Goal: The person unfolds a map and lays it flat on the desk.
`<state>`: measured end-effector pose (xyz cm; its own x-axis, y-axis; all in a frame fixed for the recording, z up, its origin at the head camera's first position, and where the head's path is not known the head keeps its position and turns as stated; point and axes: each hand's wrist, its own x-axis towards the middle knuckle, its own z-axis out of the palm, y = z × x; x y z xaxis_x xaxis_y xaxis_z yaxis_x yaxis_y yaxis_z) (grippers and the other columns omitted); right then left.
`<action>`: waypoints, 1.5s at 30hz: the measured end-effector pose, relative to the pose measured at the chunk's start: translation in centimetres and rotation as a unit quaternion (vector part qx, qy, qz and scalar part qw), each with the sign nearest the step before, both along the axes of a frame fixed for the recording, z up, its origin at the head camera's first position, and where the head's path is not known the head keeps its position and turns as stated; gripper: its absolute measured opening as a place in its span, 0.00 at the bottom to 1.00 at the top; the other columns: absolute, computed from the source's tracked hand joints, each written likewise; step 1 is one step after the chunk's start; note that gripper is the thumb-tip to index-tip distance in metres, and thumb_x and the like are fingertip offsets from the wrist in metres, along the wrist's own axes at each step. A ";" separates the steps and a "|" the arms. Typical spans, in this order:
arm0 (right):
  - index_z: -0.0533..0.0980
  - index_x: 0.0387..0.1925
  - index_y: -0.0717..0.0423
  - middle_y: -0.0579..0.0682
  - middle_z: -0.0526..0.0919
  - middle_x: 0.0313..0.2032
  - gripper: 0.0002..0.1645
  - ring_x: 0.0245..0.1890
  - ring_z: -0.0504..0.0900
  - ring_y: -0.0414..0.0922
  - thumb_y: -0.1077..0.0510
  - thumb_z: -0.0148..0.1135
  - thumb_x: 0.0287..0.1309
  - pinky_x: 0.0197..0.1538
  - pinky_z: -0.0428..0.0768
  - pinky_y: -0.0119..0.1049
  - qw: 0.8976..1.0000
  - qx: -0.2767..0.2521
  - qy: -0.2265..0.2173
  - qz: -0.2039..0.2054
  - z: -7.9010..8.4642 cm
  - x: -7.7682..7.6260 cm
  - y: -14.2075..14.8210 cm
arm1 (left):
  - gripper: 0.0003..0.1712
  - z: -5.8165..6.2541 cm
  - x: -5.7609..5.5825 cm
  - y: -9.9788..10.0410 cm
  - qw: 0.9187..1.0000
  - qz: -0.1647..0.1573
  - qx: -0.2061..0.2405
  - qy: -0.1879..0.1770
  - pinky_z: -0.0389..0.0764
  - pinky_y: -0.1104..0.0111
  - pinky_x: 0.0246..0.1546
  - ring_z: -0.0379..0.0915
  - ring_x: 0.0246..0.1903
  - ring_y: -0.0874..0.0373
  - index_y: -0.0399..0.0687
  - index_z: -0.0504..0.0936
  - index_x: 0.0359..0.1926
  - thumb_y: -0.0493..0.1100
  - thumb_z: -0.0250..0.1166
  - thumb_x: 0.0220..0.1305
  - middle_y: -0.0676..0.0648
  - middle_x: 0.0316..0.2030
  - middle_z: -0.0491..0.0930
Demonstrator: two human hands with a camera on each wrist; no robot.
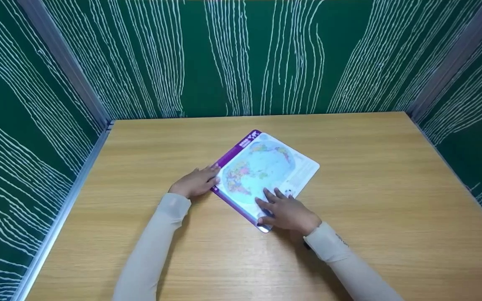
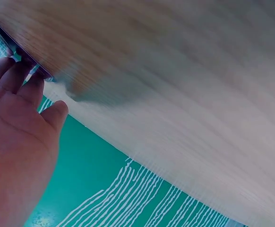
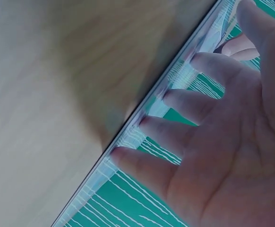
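A thin, glossy world map board (image 1: 262, 167) with rounded corners and a purple band along its left side lies turned at an angle on the table. My left hand (image 1: 197, 182) rests at its left corner, fingertips over the purple band. In the left wrist view the fingers (image 2: 31, 87) of that hand reach the board's dark edge. My right hand (image 1: 289, 213) lies over the near right side, fingers spread. The right wrist view has those straight fingertips (image 3: 149, 123) touching the shiny face of the board. Part of the near corner is hidden under this hand.
The wooden table (image 1: 370, 175) extends around the board on every side. Green walls (image 1: 199, 62) with white wavy lines stand behind it and at both sides. Grey metal posts (image 1: 67, 62) mark the back corners, and a metal rail (image 1: 57, 217) runs along the left edge.
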<state>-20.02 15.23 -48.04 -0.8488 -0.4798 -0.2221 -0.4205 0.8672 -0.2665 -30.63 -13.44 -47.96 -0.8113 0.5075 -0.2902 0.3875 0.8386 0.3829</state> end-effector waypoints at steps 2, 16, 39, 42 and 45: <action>0.60 0.71 0.43 0.56 0.53 0.74 0.41 0.73 0.52 0.62 0.33 0.52 0.62 0.68 0.59 0.63 1.000 0.006 0.003 -0.004 0.0 -0.1 0.1 | 0.33 0.0 0.2 -0.1 1.000 0.003 -0.002 -0.001 0.39 0.55 0.76 0.37 0.76 0.54 0.53 0.47 0.75 0.57 0.39 0.76 0.51 0.76 0.44; 0.61 0.70 0.58 0.66 0.55 0.71 0.42 0.69 0.56 0.70 0.39 0.55 0.63 0.68 0.61 0.62 0.999 -0.031 0.029 0.021 0.1 -0.7 1.6 | 0.31 -0.1 1.4 -0.4 1.000 -0.006 0.006 0.010 0.42 0.56 0.76 0.38 0.76 0.54 0.53 0.55 0.74 0.57 0.42 0.75 0.53 0.75 0.48; 0.56 0.72 0.37 0.46 0.48 0.76 0.43 0.76 0.42 0.55 0.37 0.60 0.58 0.72 0.53 0.58 0.996 -0.058 -0.064 0.039 -0.1 -4.6 6.1 | 0.31 -0.3 3.8 -0.5 0.999 -0.025 -0.010 0.019 0.46 0.55 0.75 0.41 0.75 0.57 0.57 0.56 0.73 0.59 0.44 0.73 0.55 0.75 0.48; 0.58 0.71 0.36 0.45 0.49 0.76 0.43 0.76 0.42 0.54 0.38 0.62 0.57 0.72 0.54 0.57 0.995 -0.066 -0.066 0.046 -0.1 -5.2 6.7 | 0.32 -0.3 4.1 -0.4 0.999 -0.033 -0.012 0.020 0.46 0.55 0.75 0.41 0.75 0.57 0.56 0.56 0.73 0.59 0.45 0.73 0.54 0.75 0.48; 0.59 0.71 0.38 0.47 0.50 0.76 0.43 0.76 0.42 0.56 0.40 0.63 0.56 0.72 0.53 0.58 0.992 -0.079 -0.072 0.059 -0.1 -5.8 7.1 | 0.32 -0.3 4.5 -0.3 0.999 -0.042 -0.011 0.022 0.46 0.55 0.75 0.40 0.75 0.57 0.56 0.56 0.73 0.58 0.45 0.73 0.54 0.75 0.48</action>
